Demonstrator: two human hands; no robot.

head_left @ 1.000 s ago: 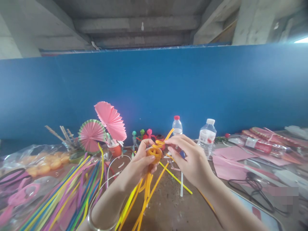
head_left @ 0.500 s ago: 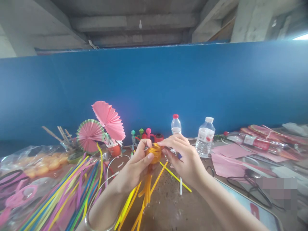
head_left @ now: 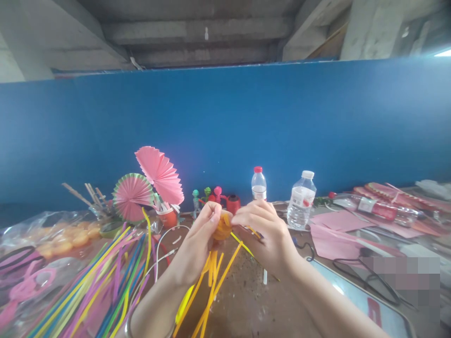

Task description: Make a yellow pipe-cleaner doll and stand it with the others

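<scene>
So compared to a second ago, the loose tail that stuck up over the orange coil [head_left: 222,228] is gone from view and my two hands have closed right in on each other, so the coil is mostly buried between the fingers now. Going left to right: there's a clear plastic bag [head_left: 52,234] with orange bits in it at the far left of the surface [head_left: 246,300], then a big fan of coloured strips [head_left: 105,281] lying flat, with two pink paper fans [head_left: 160,172] standing behind it next to a red cup [head_left: 169,217]. My left hand [head_left: 199,239] has its grip closed around the left side of the coil, thumb on top, holding it up off the surface just in front of a red spool [head_left: 233,204]. A bunch of yellow and orange strips [head_left: 211,277] hangs down from the coil towards me. My right hand [head_left: 268,234] is pinched onto the coil's right side, fingertips curled tight against it. Behind that hand stand a red-capped bottle [head_left: 259,184] and a white-capped bottle [head_left: 300,199], well apart from the coil. Further right, pink paper sheets [head_left: 334,230] and a black cable [head_left: 369,277] lie on the surface.
</scene>
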